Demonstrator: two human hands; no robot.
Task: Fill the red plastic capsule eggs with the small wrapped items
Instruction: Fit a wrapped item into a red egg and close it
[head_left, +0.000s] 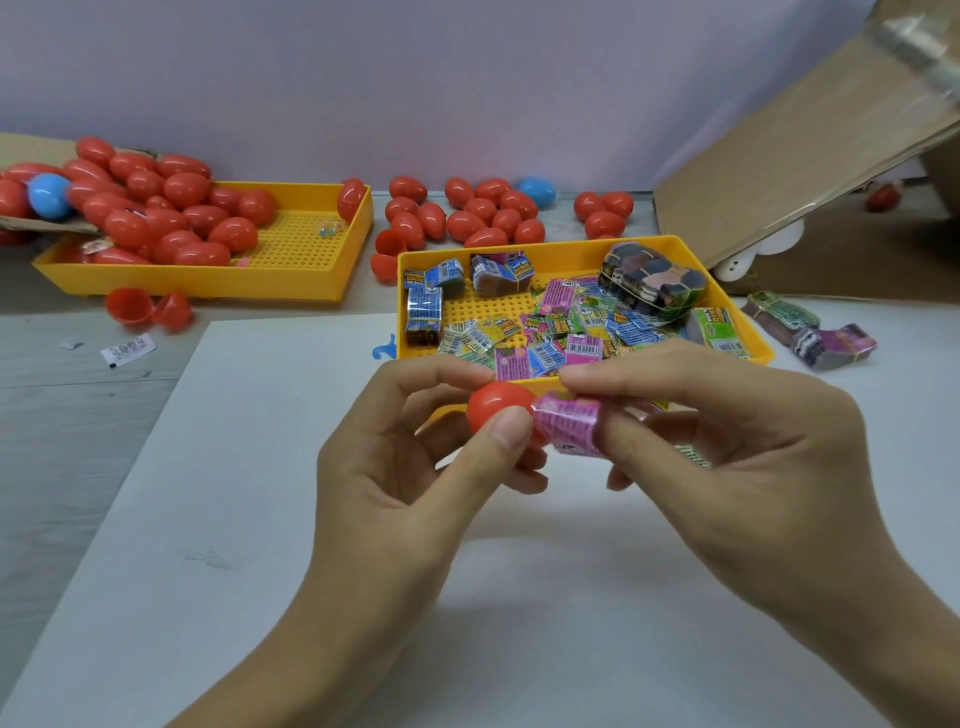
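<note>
My left hand (410, 467) grips a red egg half (493, 408) between thumb and fingers, above the white sheet. My right hand (727, 447) pinches a small pink wrapped item (569, 423) whose end sits at the egg half's mouth. Just behind my hands a yellow tray (748, 322) holds several small wrapped items (550, 332) and banded bundles. A second yellow tray (311, 280) at the left carries a heap of closed red eggs (171, 208).
More closed red eggs (483, 213) and a blue egg (537, 191) lie behind the trays. Two open red halves (148, 309) sit left of centre. Banded bundles (810, 332) lie at the right. A cardboard box (810, 156) leans at the right back.
</note>
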